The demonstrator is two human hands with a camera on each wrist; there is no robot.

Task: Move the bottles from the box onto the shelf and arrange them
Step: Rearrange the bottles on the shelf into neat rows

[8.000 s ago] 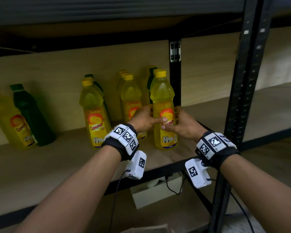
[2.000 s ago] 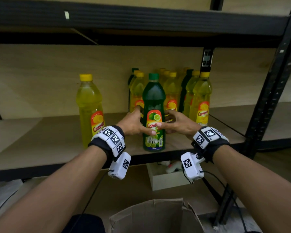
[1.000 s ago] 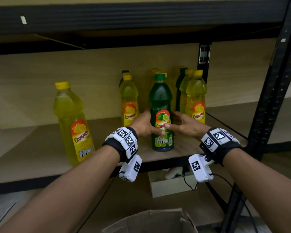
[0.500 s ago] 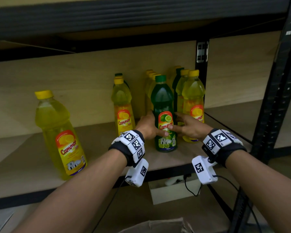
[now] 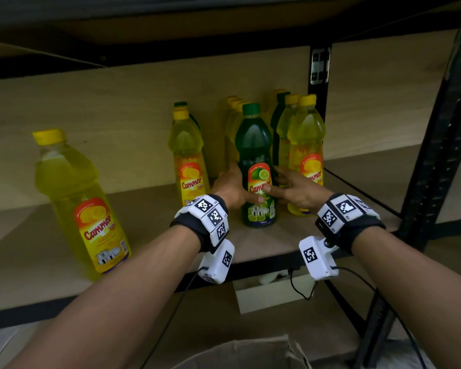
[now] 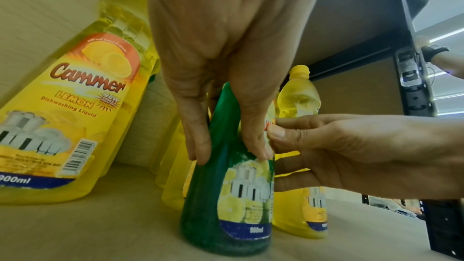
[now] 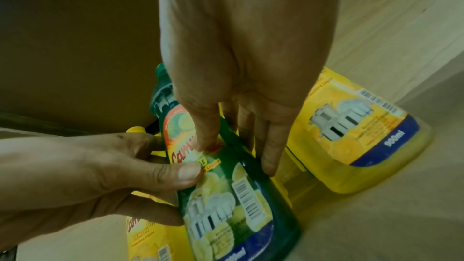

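We are holding a green bottle point(image 5: 257, 166) upright on the wooden shelf point(image 5: 149, 230), near its front edge, with both hands closed around its labelled middle. Our left hand point(image 5: 230, 189) is wrapping the bottle's left side, its thumb lying across the label, while our right hand point(image 5: 294, 189) is gripping the right side with its thumb on the label just above the left one. A yellow bottle point(image 5: 305, 158) is standing just beside the green one on the right, with more yellow and green bottles clustered behind toward the shelf's back edge. Another yellow bottle point(image 5: 188, 155) is standing to the left of our hands, and a lone yellow bottle point(image 5: 77, 203) is standing well apart toward the shelf's left end. A cardboard box point(image 5: 240, 354) is showing below the shelf's front edge.
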